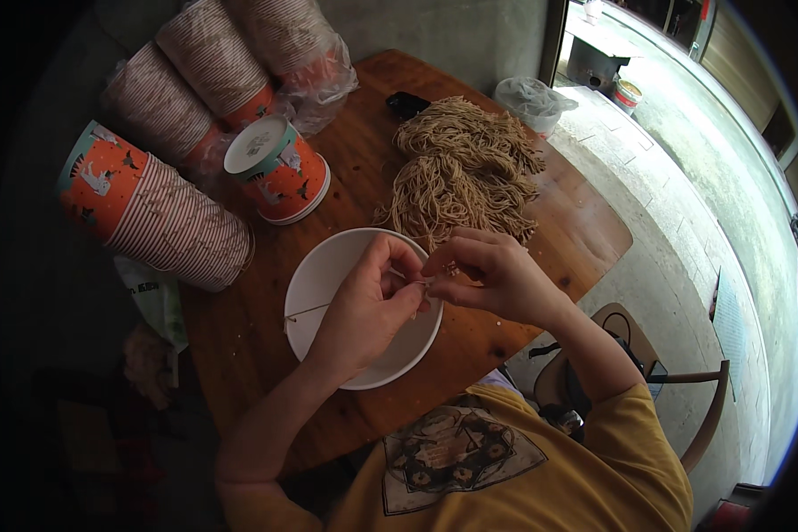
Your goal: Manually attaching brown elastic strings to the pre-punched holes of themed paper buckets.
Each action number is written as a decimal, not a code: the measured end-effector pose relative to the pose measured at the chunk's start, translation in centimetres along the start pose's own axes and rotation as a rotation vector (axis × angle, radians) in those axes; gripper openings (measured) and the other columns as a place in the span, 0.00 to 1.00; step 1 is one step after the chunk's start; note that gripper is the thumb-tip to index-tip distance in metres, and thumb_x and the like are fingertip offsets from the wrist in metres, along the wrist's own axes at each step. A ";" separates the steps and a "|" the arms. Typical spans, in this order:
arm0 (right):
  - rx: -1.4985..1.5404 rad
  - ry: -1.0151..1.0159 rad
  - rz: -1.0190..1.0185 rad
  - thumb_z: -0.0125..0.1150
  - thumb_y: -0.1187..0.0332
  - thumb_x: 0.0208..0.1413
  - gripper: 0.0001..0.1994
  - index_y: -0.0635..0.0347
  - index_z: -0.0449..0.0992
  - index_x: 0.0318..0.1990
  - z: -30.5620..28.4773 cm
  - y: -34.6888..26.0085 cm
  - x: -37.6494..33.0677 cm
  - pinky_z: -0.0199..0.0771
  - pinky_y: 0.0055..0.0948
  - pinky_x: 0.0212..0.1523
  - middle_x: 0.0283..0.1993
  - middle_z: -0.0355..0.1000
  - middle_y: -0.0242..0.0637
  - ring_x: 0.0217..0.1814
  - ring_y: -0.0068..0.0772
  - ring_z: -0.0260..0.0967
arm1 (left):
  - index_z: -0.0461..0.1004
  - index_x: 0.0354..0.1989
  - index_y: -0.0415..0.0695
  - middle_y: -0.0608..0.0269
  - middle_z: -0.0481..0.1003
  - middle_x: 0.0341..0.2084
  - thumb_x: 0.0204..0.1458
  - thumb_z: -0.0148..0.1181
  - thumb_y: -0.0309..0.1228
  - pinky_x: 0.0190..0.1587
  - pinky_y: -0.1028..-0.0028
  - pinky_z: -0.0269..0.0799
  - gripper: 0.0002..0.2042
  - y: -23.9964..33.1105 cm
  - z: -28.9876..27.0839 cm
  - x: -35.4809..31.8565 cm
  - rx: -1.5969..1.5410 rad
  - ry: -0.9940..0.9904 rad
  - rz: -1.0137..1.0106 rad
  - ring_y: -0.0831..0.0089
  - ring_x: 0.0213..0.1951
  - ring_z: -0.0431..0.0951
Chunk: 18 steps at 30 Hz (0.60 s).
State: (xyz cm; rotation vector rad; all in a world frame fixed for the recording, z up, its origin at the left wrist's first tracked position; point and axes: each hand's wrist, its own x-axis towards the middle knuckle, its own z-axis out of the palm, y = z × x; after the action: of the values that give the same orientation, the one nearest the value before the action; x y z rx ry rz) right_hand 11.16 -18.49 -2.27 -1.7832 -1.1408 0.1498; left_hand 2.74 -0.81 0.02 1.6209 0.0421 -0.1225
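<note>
A white paper bucket [317, 277] stands mouth up on the wooden table in front of me. From a hole in its left wall a thin tan cord [310, 311] runs towards my hands. My left hand [372, 301] reaches over the bucket's mouth, thumb and fingers closed in a pinch near the right rim. Opposite it, my right hand [492, 277] is pinched at the same spot, just outside the rim. Both pinch the cord's end part, though fingers hide most of it. Just beyond my right hand lies a big heap of loose tan cords [470, 168].
An orange and green bucket [288, 182] stands upside down at the left. Tall nested bucket stacks [182, 222] lie beside and behind it, some in clear plastic. A dark phone-like object [406, 105] lies behind the cords. A wooden chair [718, 399] is to the right.
</note>
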 end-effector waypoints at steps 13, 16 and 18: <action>-0.066 0.064 -0.072 0.63 0.69 0.50 0.06 0.60 0.73 0.32 0.5 -0.1 -0.2 0.69 0.30 0.29 0.31 0.68 0.36 0.29 0.34 0.69 | 0.61 0.40 0.41 0.64 0.68 0.35 0.52 0.53 0.19 0.39 0.80 0.70 0.10 0.0 -0.6 -0.1 -0.066 -0.045 -0.041 0.80 0.35 0.74; 0.040 0.020 0.003 0.62 0.69 0.50 0.06 0.61 0.73 0.32 0.5 0.1 -0.1 0.69 0.29 0.30 0.30 0.69 0.36 0.30 0.32 0.69 | 0.62 0.43 0.40 0.65 0.67 0.36 0.52 0.54 0.19 0.40 0.80 0.70 0.11 -0.3 -0.5 -0.5 -0.030 -0.043 -0.022 0.80 0.36 0.73; 0.100 0.022 0.023 0.62 0.69 0.50 0.06 0.61 0.73 0.32 0.9 0.5 -0.2 0.69 0.28 0.30 0.30 0.69 0.36 0.30 0.32 0.69 | 0.63 0.44 0.39 0.66 0.67 0.37 0.52 0.55 0.20 0.40 0.80 0.70 0.12 -0.5 -0.4 -0.8 -0.008 -0.035 -0.007 0.81 0.37 0.73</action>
State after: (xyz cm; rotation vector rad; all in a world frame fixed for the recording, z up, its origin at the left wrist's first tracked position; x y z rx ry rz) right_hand 10.87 -18.12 -3.25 -1.7062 -1.0789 0.1973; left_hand 1.94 -0.32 -0.41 1.6106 0.0210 -0.1562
